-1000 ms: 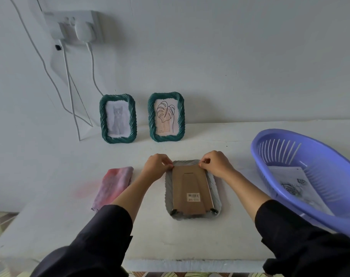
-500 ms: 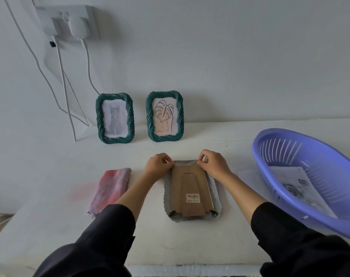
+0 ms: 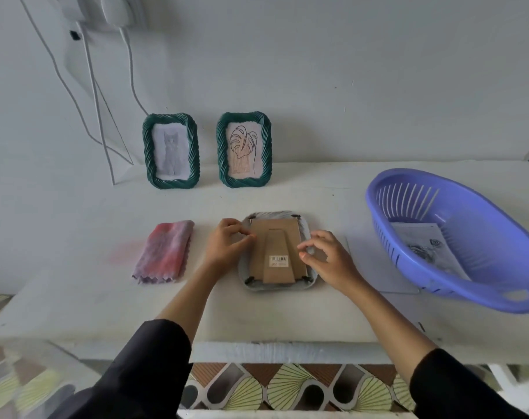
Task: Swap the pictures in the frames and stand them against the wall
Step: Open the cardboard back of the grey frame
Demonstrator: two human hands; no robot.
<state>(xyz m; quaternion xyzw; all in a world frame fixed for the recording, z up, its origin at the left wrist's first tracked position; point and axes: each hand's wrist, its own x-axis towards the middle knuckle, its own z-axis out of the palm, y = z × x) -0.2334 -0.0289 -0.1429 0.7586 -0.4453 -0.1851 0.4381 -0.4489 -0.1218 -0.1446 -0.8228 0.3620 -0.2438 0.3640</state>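
Observation:
A grey picture frame point(image 3: 277, 286) lies face down in the middle of the white table, its brown cardboard back point(image 3: 274, 237) and folded stand facing up. My left hand point(image 3: 227, 246) pinches at the back's left edge with curled fingers. My right hand point(image 3: 329, 261) pinches at the back's right edge between thumb and forefinger. Two green twisted frames stand against the wall: one holds a cat picture point(image 3: 171, 151), the other a leaf drawing point(image 3: 244, 149). A printed picture sheet point(image 3: 429, 246) lies in the purple basket point(image 3: 498, 237).
A folded pink-and-grey cloth point(image 3: 166, 251) lies left of the grey frame. A white sheet point(image 3: 375, 267) lies on the table, partly under the basket. Cables point(image 3: 97, 95) hang down the wall at the left. The table's front edge point(image 3: 275, 349) is near me.
Both hands have moved from the top corners of the frame's back down to its left and right edges. The view has tilted down, showing the table's front edge and the floor.

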